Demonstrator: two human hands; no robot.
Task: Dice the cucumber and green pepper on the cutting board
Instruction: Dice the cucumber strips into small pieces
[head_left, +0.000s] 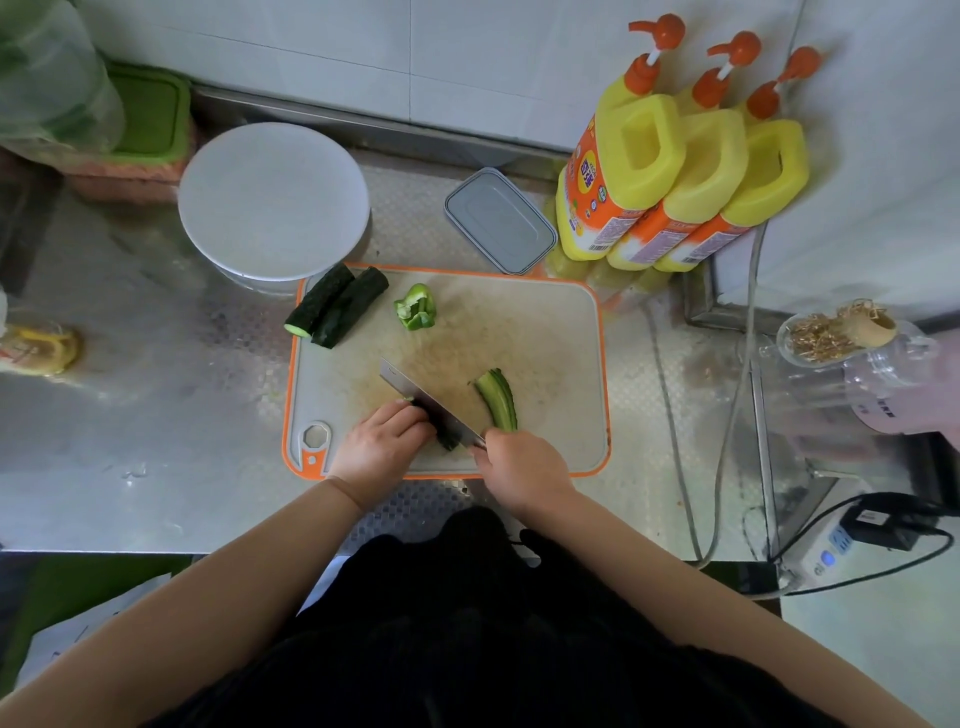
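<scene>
A person's right hand (522, 467) grips the handle of a knife (423, 402) at the near edge of the cutting board (545, 332). The blade slants away to the left across the board's near half. The left hand (382, 444) sits just left of the blade, fingers curled down onto a dark cucumber piece (447, 440) that the blade rests on; most of that piece is hidden by the hand and blade. Just right of the knife, on the board, lies a cucumber strip (497, 399), pale flesh up, its near end touching the right hand. Farther back on the board, left of centre, sits a green pepper piece (415, 307). At the board's far left corner lie two cucumber halves (336, 306) side by side, overhanging the edge. Beyond that corner stands a white round lid (274, 200); beyond the far edge lies a grey box (500, 220), and right of that stand three yellow bottles (680, 171).
</scene>
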